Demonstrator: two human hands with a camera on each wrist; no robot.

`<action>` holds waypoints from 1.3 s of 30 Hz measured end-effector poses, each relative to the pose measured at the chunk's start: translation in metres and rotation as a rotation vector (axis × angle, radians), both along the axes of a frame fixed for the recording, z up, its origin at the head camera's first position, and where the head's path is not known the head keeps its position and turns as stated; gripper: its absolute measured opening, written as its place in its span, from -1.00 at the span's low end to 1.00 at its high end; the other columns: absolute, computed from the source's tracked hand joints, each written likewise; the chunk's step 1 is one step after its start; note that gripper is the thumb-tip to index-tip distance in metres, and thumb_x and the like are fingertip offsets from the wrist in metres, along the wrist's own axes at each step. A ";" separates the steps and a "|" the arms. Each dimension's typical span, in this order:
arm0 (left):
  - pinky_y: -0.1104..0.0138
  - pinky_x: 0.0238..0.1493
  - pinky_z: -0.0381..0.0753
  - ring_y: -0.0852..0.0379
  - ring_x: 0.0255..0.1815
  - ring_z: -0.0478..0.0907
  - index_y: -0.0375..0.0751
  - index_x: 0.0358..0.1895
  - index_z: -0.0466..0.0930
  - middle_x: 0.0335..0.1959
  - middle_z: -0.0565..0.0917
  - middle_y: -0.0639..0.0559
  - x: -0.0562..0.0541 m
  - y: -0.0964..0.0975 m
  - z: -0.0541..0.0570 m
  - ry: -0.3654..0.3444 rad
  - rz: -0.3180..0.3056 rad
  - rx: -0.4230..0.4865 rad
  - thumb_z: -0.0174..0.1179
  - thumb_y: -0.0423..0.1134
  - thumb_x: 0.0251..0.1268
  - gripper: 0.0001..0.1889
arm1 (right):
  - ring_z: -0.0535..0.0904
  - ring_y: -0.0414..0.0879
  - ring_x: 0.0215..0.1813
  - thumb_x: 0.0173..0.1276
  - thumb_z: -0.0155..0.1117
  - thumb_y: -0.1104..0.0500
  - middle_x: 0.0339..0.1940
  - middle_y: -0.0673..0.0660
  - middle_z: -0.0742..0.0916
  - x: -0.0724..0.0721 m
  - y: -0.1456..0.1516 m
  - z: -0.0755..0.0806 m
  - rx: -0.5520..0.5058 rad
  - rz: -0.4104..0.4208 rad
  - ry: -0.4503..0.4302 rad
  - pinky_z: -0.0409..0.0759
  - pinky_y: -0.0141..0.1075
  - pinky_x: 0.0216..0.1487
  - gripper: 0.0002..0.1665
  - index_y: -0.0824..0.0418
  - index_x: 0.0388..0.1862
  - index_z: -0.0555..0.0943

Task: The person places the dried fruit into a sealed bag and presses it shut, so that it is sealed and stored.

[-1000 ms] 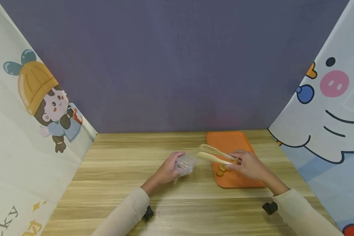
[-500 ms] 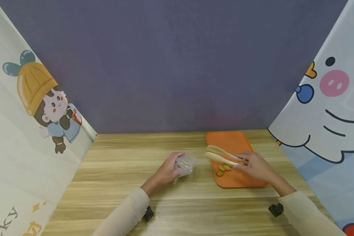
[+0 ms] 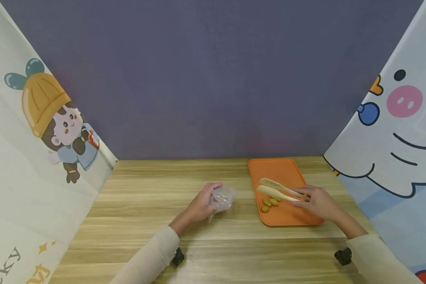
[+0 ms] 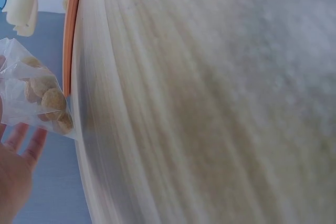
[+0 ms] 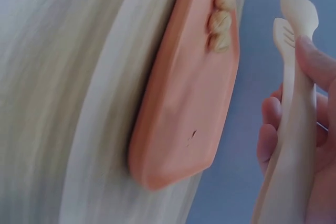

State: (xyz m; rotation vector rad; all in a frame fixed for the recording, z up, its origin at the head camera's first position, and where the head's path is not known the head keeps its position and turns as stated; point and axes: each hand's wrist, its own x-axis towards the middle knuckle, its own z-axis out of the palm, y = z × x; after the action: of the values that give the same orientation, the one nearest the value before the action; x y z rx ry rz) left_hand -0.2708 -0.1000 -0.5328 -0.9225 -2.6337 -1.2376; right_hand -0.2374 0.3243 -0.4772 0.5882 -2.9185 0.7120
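Observation:
My left hand (image 3: 200, 204) holds a clear plastic bag (image 3: 222, 198) upright over the table. Through the film in the left wrist view, several small round brown food pieces (image 4: 53, 100) show near the bottom of the bag (image 4: 23, 80). In my right hand (image 3: 321, 203) is a pair of cream-coloured tongs (image 5: 299, 129), gripped along the handles. Their tips stand a little apart above the orange tray (image 3: 278, 169), with nothing visible between them. Several more brown pieces (image 3: 274, 202) lie grouped near the tray's left edge, just below the tongs; in the right wrist view they form a row.
The wooden table (image 3: 145, 197) ends at a dark grey-blue back wall (image 3: 213, 79). Printed cartoon panels stand along both sides. A few dark crumbs (image 5: 192, 134) lie on the tray.
My right hand has moved right with the tongs, whose tips have passed from beside the bag to over the tray. The left hand and the bag stay in place.

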 end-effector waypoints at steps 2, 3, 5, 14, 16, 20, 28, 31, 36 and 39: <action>0.02 0.45 0.47 -0.05 0.37 0.48 -0.21 0.43 0.34 0.35 0.51 -0.11 0.000 0.000 0.000 0.001 -0.003 -0.001 0.31 -0.51 0.09 -0.25 | 0.42 -0.34 -0.43 0.28 0.48 0.01 0.01 0.27 0.75 0.000 0.005 -0.002 0.007 -0.010 -0.004 0.44 -0.41 -0.45 -0.42 0.29 0.19 0.68; 0.02 0.45 0.47 -0.05 0.37 0.48 -0.21 0.43 0.33 0.35 0.50 -0.11 0.000 0.000 0.000 0.001 -0.005 -0.004 0.32 -0.50 0.09 -0.25 | 0.39 -0.33 -0.46 0.27 0.49 0.01 0.00 0.28 0.75 0.000 0.007 -0.003 0.009 -0.014 -0.009 0.42 -0.41 -0.47 -0.42 0.30 0.19 0.68; 0.01 0.45 0.46 -0.06 0.38 0.47 -0.21 0.43 0.33 0.36 0.50 -0.11 0.000 -0.001 0.000 -0.001 -0.009 -0.003 0.32 -0.48 0.11 -0.26 | 0.40 -0.30 -0.48 0.27 0.49 0.02 -0.03 0.29 0.75 0.000 0.010 -0.005 0.013 -0.018 -0.026 0.43 -0.40 -0.49 -0.41 0.30 0.20 0.67; 0.01 0.48 0.43 -0.08 0.39 0.47 -0.22 0.43 0.34 0.35 0.50 -0.12 0.001 -0.001 0.000 -0.018 -0.005 0.004 0.33 -0.46 0.15 -0.28 | 0.42 -0.32 -0.47 0.25 0.50 0.02 -0.15 0.18 0.78 0.003 0.029 -0.012 0.033 -0.006 0.007 0.40 -0.40 -0.50 -0.47 0.28 0.13 0.72; 0.01 0.47 0.44 -0.08 0.39 0.47 -0.23 0.43 0.34 0.35 0.50 -0.12 0.001 -0.001 -0.001 -0.017 -0.005 0.003 0.33 -0.46 0.15 -0.28 | 0.29 -0.36 -0.55 0.26 0.50 0.04 -0.18 0.16 0.76 0.006 0.034 -0.015 0.028 -0.008 0.002 0.32 -0.42 -0.54 -0.48 0.30 0.12 0.72; 0.02 0.47 0.44 -0.07 0.39 0.46 -0.22 0.44 0.34 0.36 0.50 -0.11 0.002 -0.002 -0.001 -0.018 0.000 -0.005 0.34 -0.46 0.15 -0.28 | 0.28 -0.39 -0.53 0.27 0.48 0.04 -0.18 0.14 0.74 0.010 0.042 -0.019 0.022 -0.022 -0.034 0.31 -0.43 -0.53 -0.47 0.34 0.13 0.71; 0.01 0.46 0.45 -0.07 0.38 0.47 -0.23 0.43 0.33 0.35 0.50 -0.12 0.002 -0.003 -0.001 -0.008 -0.011 -0.009 0.33 -0.45 0.17 -0.29 | 0.33 -0.38 -0.51 0.32 0.44 -0.02 -0.16 0.10 0.74 0.013 0.047 -0.021 0.073 -0.042 -0.088 0.34 -0.41 -0.51 -0.45 0.32 0.15 0.69; 0.02 0.46 0.46 -0.07 0.38 0.48 -0.23 0.43 0.33 0.35 0.50 -0.12 0.002 -0.003 -0.001 -0.003 -0.016 -0.017 0.33 -0.45 0.17 -0.29 | 0.32 -0.38 -0.52 0.31 0.45 -0.02 -0.18 0.08 0.74 0.013 0.047 -0.022 0.098 -0.046 -0.083 0.33 -0.41 -0.51 -0.46 0.30 0.14 0.71; 0.06 0.48 0.44 -0.05 0.38 0.48 -0.18 0.44 0.34 0.34 0.51 -0.09 0.001 -0.004 0.000 -0.010 -0.010 -0.014 0.34 -0.47 0.13 -0.26 | 0.36 -0.40 -0.46 0.30 0.45 -0.03 -0.13 0.14 0.77 0.012 0.050 -0.024 0.108 -0.041 -0.068 0.38 -0.41 -0.45 -0.48 0.29 0.10 0.73; 0.06 0.48 0.44 -0.05 0.38 0.48 -0.16 0.44 0.34 0.34 0.51 -0.08 0.000 -0.004 0.000 -0.003 -0.004 -0.019 0.34 -0.48 0.11 -0.25 | 0.37 -0.41 -0.45 0.30 0.45 -0.01 -0.13 0.16 0.77 0.011 0.051 -0.026 0.103 -0.031 -0.059 0.38 -0.41 -0.43 -0.50 0.30 0.08 0.73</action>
State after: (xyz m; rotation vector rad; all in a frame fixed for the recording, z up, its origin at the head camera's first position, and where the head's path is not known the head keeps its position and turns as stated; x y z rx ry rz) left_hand -0.2705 -0.1040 -0.5328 -0.9294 -2.6518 -1.2184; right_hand -0.2268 0.3751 -0.5029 0.5381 -3.0265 0.5887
